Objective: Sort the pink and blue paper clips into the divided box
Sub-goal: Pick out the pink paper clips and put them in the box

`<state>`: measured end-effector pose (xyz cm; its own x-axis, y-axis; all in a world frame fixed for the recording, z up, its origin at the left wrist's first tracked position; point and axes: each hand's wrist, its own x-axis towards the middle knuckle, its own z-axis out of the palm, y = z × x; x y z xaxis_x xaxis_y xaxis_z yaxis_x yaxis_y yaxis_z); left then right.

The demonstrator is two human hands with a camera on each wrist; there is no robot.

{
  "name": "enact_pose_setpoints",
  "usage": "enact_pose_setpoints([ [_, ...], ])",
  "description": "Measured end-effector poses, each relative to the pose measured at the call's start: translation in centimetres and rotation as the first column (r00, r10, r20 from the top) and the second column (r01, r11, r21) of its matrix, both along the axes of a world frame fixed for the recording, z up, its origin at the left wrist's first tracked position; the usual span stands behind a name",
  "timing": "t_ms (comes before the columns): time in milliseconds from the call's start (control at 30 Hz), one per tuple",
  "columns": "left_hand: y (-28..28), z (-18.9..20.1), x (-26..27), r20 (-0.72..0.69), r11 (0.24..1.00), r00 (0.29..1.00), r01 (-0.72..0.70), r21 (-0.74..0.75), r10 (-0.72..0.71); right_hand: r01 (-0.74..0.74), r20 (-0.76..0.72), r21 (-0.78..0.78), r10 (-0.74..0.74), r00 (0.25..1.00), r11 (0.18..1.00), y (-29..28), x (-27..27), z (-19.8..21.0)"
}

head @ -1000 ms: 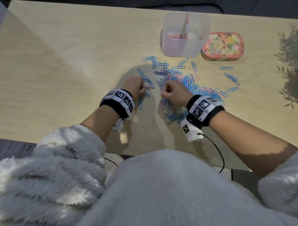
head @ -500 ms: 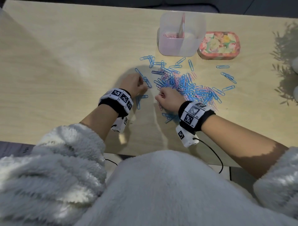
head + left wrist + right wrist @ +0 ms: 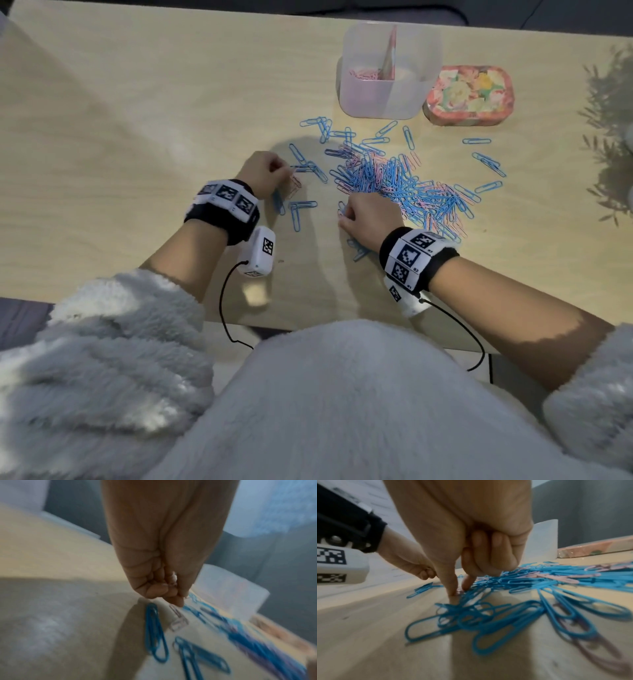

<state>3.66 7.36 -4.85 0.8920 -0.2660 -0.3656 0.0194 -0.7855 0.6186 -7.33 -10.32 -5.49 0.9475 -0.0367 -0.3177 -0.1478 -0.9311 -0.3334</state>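
A heap of blue and pink paper clips [image 3: 394, 178] lies mid-table in the head view. The translucent divided box [image 3: 376, 99] stands behind it, with pink clips [image 3: 363, 73] in its left compartment. My left hand [image 3: 282, 173] hovers left of the heap, fingers curled, and its fingertips [image 3: 178, 601] meet at the end of a pink clip [image 3: 178, 622] that trails onto the table. My right hand [image 3: 342, 214] is at the heap's near-left edge. Its thumb and forefinger [image 3: 452, 588] pinch a pink clip [image 3: 458, 591] among blue ones, the other fingers curled in.
A floral tin [image 3: 469, 94] sits right of the box. Loose blue clips [image 3: 298, 212] lie between my hands, and more [image 3: 486, 164] are scattered to the right. A plant's shadow [image 3: 613, 137] falls on the table's right end. The table's near edge [image 3: 308, 323] is close to my body.
My left hand has drawn back a little to the left, and pink clips now show by its fingertips. My right hand has moved slightly nearer along the heap's left edge.
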Motion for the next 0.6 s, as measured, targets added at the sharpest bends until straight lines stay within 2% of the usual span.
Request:
enact_pose_setpoints([
  [67, 0.8, 0.3, 0.3, -0.138, 0.980, 0.982, -0.145, -0.136, 0.127, -0.001, -0.050, 0.014, 0.002, 0.999, 1.000, -0.2, 0.4, 0.2],
  [167, 1.3, 0.8, 0.3, -0.449, 0.863, 0.850, -0.424, -0.275, 0.275, 0.017, -0.122, 0.119, -0.002, 0.993, 0.993, -0.5, 1.2, 0.4],
  [233, 1.4, 1.0, 0.0, -0.602, 0.788, 0.745, -0.540, -0.294, 0.286, 0.051, -0.126, 0.232, -0.023, 0.992, 0.971, -0.7, 2.0, 0.9],
  [300, 1.5, 1.0, -0.4, -0.663, 0.774, 0.698, -0.568, -0.280, 0.272, 0.100, -0.109, 0.361, -0.064, 0.992, 0.927, -0.9, 3.2, 1.6],
  [400, 1.2, 0.4, -0.6, -0.609, 0.819, 0.747, -0.509, -0.266, 0.266, 0.220, -0.166, 0.578, -0.151, 0.975, 0.786, -1.0, 5.0, 2.7],
  [467, 0.9, 0.2, -0.8, -0.532, 0.860, 0.811, -0.434, -0.268, 0.243, 0.293, -0.220, 0.632, -0.196, 0.955, 0.717, -1.0, 5.7, 3.0],
  [533, 0.7, -0.2, -0.9, -0.445, 0.887, 0.871, -0.361, -0.288, 0.209, 0.303, -0.242, 0.606, -0.192, 0.951, 0.735, -0.9, 6.0, 2.8],
  [600, 0.8, -0.4, -0.8, -0.391, 0.900, 0.904, -0.307, -0.310, 0.174, 0.207, -0.196, 0.494, -0.124, 0.973, 0.844, -0.4, 6.2, 2.2],
])
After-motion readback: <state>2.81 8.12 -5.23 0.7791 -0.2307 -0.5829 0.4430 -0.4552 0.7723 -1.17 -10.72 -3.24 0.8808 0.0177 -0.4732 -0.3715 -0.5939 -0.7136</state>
